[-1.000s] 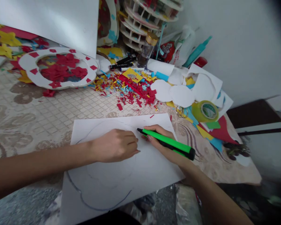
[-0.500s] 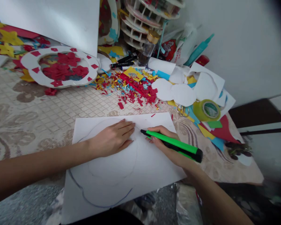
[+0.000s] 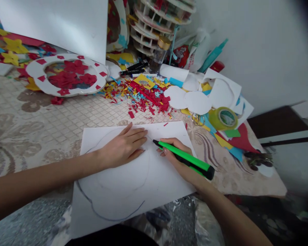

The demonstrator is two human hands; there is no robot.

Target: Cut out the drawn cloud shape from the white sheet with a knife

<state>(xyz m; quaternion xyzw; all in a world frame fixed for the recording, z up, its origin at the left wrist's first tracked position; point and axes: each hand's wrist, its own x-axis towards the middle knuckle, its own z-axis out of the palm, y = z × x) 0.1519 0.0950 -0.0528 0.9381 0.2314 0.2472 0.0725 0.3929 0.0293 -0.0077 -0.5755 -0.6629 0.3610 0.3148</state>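
A white sheet of board (image 3: 169,177) lies at the table's front edge, with a large wavy outline and a fainter inner one drawn on it. My left hand (image 3: 125,145) rests flat on its upper part, fingers stretched to the right. In my right hand (image 3: 176,153) is a green and black utility knife (image 3: 190,157), gripped like a pen. Its dark tip points left and meets the board close to my left fingertips, by the outline's upper right. Whether the tip cuts in cannot be made out.
Behind the board are colourful paper scraps (image 3: 143,95), white scalloped cutouts (image 3: 197,102) and a flower-shaped frame (image 3: 41,83) with red paper flowers. A yellow tape roll (image 3: 223,118) sits at the right. A gold-capped bottle (image 3: 159,54) and a tiered white model (image 3: 146,30) stand farther back.
The view has shifted slightly. Both hands keep nearly the same place on the board, and the knife's tip stays near the left fingertips. The knife's rear end sits slightly lower and further left.
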